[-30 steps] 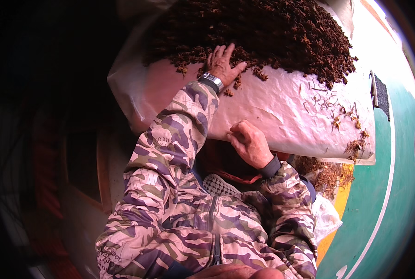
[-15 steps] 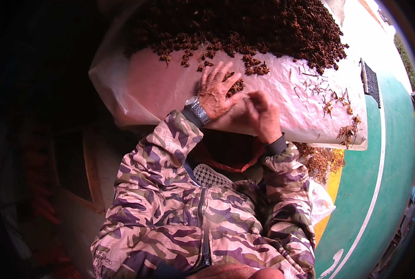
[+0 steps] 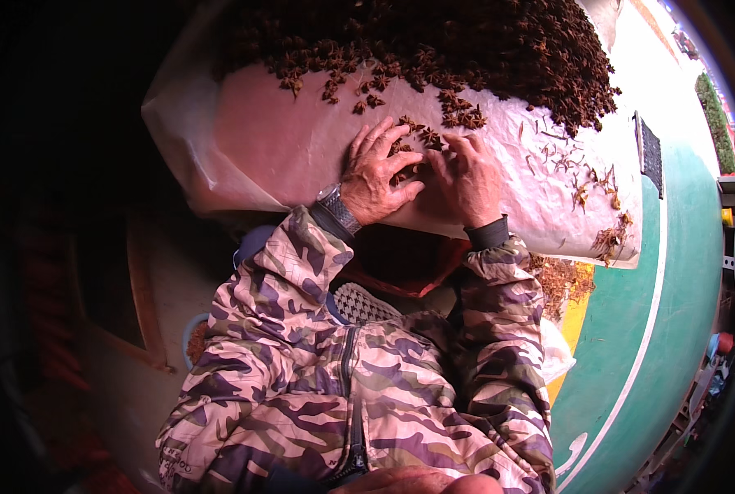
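A big dark brown heap of star anise [image 3: 540, 62] covers the far part of a pale plastic sheet [image 3: 273, 140]. My left hand [image 3: 376, 174], with a metal watch [image 3: 337, 206] at the wrist, lies palm down near the sheet's front edge, fingers spread. A few loose star anise [image 3: 421, 133] sit beyond and beneath its fingers. Close by on the right, my right hand [image 3: 476, 179] bends its fingers down beside these pods. Its thumb and fingertips are drawn together near my left fingertips; whatever they hold is hidden.
Thin stalks and broken bits [image 3: 561, 152] are scattered on the sheet's right side. Below the front edge hangs a dark opening with a red rim [image 3: 421, 288]. Brown scraps [image 3: 558, 284] lie on the floor, by a white bag [image 3: 555, 350]. A blue-rimmed container [image 3: 193, 339] stands at the left.
My right hand has moved forward to the loose pods, its fingers reaching farther onto the sheet. My left hand stays spread beside them. More loose star anise now shows between the hands and the heap.
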The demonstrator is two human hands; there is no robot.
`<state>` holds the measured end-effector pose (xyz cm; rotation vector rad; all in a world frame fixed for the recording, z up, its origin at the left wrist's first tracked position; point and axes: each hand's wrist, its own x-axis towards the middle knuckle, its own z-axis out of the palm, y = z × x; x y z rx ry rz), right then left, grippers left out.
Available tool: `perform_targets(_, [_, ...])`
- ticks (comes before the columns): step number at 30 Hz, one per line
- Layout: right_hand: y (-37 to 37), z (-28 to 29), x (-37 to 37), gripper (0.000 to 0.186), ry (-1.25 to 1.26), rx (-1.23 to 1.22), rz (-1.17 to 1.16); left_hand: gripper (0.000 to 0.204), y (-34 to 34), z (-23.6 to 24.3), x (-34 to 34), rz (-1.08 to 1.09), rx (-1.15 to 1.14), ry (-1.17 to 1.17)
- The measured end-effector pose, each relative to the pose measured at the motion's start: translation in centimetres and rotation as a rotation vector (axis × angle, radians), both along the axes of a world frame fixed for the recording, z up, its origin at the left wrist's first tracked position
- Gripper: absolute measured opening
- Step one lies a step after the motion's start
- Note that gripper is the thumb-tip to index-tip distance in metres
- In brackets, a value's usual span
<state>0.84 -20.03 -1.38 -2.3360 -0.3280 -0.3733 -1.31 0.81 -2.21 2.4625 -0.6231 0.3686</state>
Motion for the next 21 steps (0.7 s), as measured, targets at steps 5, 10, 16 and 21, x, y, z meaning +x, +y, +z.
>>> perform_targets(5, [-0.7,-0.5,0.6,0.014,-0.046,-0.055,-0.01,0.052,0.5,-0.3,1.0,0.059,-0.002,-0.066])
perform_targets(10, [-1.6,-0.2,0.3,0.015,0.011,-0.009,-0.009,0.066,0.8,-0.1,1.5,0.069,-0.017,-0.049])
perform_targets(16, [-1.8,1.3,-0.9,0.024,0.17,-0.077,0.008,0.063,1.6,-0.7,2.1,0.13,-0.065,-0.054])
perform_targets(21, [-1.9,1.9,-1.5,0.02,0.153,-0.115,0.112,0.045,2.4,-1.1,2.8,0.184,-0.152,-0.111])
